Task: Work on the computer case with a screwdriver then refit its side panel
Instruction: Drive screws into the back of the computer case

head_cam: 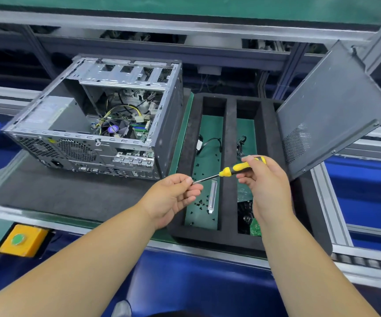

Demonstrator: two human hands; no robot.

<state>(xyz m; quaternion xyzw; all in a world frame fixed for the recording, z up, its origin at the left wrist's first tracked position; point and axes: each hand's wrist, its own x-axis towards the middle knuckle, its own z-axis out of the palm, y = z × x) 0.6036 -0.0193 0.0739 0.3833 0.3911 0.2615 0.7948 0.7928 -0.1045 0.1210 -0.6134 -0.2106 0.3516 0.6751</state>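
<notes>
Gripping the yellow handle of the screwdriver (237, 169), the right hand (265, 181) keeps the tool level above the foam tray (229, 124). The tip of the shaft is pinched by the fingers of the left hand (173, 195); whether a screw is seated there cannot be told. Loose black screws (199, 202) are scattered in the tray's left compartment. The computer case (93, 120) lies open on the grey mat (70, 191), well to the left. The side panel (331, 110) is propped at the tray's right edge, not yet refitted. The step in hand is judged to be tool preparation; next, the tip must be carried to the case.
</notes>
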